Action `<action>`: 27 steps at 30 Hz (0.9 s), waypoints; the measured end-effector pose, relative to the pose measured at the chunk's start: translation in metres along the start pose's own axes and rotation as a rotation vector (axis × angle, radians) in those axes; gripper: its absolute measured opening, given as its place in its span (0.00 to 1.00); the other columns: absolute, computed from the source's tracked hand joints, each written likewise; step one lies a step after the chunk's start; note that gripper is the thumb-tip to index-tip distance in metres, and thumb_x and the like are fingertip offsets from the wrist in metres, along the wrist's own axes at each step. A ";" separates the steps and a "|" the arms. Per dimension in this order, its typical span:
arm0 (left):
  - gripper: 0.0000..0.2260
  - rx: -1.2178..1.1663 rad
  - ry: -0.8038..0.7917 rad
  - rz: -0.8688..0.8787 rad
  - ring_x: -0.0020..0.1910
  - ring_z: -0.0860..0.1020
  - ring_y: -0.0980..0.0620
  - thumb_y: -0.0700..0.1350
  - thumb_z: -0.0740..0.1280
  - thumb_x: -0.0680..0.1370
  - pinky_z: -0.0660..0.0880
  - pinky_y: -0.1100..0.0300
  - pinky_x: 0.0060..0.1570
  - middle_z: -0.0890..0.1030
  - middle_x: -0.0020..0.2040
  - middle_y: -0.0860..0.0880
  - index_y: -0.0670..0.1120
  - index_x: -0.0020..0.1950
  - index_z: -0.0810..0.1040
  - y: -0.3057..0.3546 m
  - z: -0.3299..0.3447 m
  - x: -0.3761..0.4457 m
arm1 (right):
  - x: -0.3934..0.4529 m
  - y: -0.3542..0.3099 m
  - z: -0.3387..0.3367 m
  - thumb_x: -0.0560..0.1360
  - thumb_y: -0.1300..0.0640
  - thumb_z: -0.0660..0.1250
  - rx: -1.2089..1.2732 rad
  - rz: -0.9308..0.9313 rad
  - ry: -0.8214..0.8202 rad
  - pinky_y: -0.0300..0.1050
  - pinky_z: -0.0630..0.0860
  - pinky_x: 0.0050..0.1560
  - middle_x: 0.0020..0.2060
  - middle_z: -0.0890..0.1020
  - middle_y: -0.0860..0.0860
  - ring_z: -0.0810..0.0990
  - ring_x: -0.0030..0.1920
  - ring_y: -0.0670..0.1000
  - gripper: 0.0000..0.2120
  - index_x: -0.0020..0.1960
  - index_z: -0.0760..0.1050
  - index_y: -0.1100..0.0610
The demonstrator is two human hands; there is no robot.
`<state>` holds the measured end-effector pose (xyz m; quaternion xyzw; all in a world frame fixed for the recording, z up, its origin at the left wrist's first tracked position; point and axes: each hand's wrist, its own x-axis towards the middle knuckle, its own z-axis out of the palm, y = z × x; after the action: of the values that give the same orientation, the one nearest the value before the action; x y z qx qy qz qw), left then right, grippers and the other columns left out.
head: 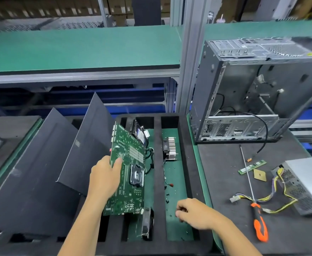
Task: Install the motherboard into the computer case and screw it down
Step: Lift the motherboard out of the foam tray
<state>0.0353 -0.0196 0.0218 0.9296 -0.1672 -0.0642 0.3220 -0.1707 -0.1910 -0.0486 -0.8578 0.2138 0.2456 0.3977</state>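
My left hand (pixel 103 179) grips the motherboard (pixel 128 172) by its edge, tilted over the foam tray (pixel 157 163); it looks stiff, light, fragile. My right hand (pixel 194 213) pinches small screws (pixel 168 198)

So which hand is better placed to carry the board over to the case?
Left hand: it already grips the motherboard. The right hand is down among the screws, though nearer the case.
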 end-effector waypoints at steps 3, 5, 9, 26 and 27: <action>0.16 -0.051 0.054 0.047 0.32 0.73 0.49 0.53 0.59 0.80 0.65 0.57 0.30 0.76 0.31 0.48 0.45 0.36 0.70 0.019 -0.022 -0.002 | 0.001 -0.005 -0.010 0.78 0.52 0.59 0.046 -0.013 0.051 0.43 0.72 0.40 0.43 0.83 0.46 0.74 0.36 0.47 0.08 0.42 0.73 0.48; 0.17 -0.091 0.080 0.067 0.29 0.71 0.50 0.54 0.59 0.79 0.64 0.58 0.29 0.75 0.30 0.49 0.44 0.36 0.70 0.030 -0.033 -0.005 | 0.001 -0.009 -0.019 0.78 0.52 0.60 0.083 -0.022 0.097 0.43 0.73 0.41 0.42 0.83 0.45 0.75 0.37 0.47 0.08 0.43 0.74 0.51; 0.17 -0.201 0.064 0.094 0.24 0.63 0.54 0.54 0.61 0.78 0.63 0.58 0.27 0.68 0.25 0.53 0.45 0.35 0.69 0.041 -0.046 -0.008 | 0.003 -0.013 -0.041 0.78 0.54 0.60 0.203 -0.047 0.261 0.40 0.73 0.40 0.40 0.83 0.47 0.76 0.37 0.44 0.08 0.44 0.76 0.53; 0.15 -0.519 -0.154 -0.004 0.24 0.63 0.57 0.53 0.64 0.78 0.62 0.66 0.24 0.70 0.26 0.52 0.48 0.35 0.75 0.051 -0.014 -0.021 | -0.010 -0.027 -0.080 0.76 0.45 0.65 0.625 0.016 0.659 0.42 0.70 0.55 0.58 0.73 0.46 0.74 0.56 0.43 0.17 0.62 0.68 0.49; 0.13 -0.450 -0.105 0.089 0.23 0.64 0.58 0.53 0.64 0.78 0.63 0.67 0.24 0.72 0.26 0.52 0.48 0.37 0.76 0.058 -0.015 -0.024 | -0.016 -0.038 -0.081 0.76 0.44 0.66 0.670 -0.039 0.641 0.43 0.72 0.55 0.58 0.75 0.45 0.75 0.56 0.42 0.16 0.60 0.70 0.48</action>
<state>0.0001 -0.0455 0.0696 0.8215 -0.2059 -0.1337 0.5146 -0.1419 -0.2292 0.0280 -0.7186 0.3776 -0.1219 0.5711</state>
